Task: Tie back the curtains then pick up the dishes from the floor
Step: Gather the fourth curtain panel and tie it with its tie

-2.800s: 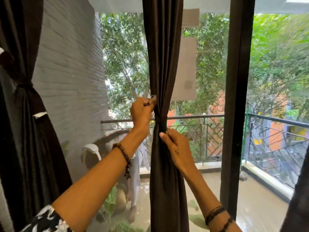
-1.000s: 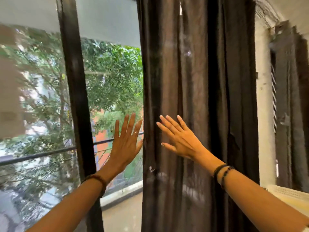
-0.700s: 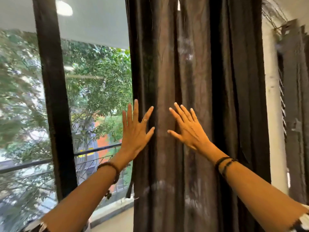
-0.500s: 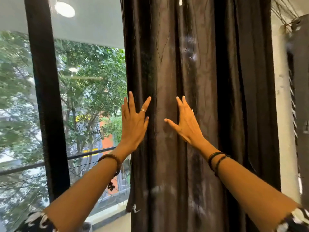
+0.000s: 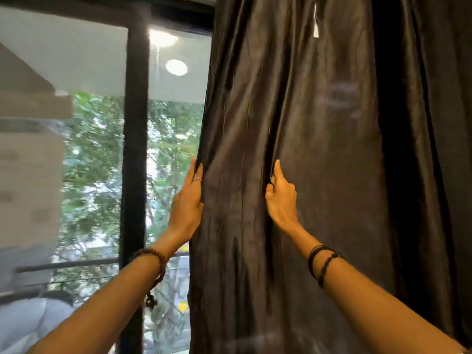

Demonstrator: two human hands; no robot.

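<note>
A dark brown curtain (image 5: 319,123) hangs loose and fills the middle and right of the head view. My left hand (image 5: 187,203) lies along the curtain's left edge with its fingers straight up against the cloth; the thumb is hidden behind the fabric. My right hand (image 5: 281,198) is a little further right at the same height. Its fingers are tucked into a vertical fold and curled on the cloth. A bunch of fabric stands between the two hands. No dishes are in view.
A black window frame post (image 5: 134,162) stands left of the curtain, with glass on both sides showing trees and a balcony railing (image 5: 69,264). More dark curtain folds (image 5: 429,149) hang at the far right.
Both hands went from flat and spread in front of the curtain to its cloth: the left now at the left edge, the right dug into a fold. The view tilted upward and closer.
</note>
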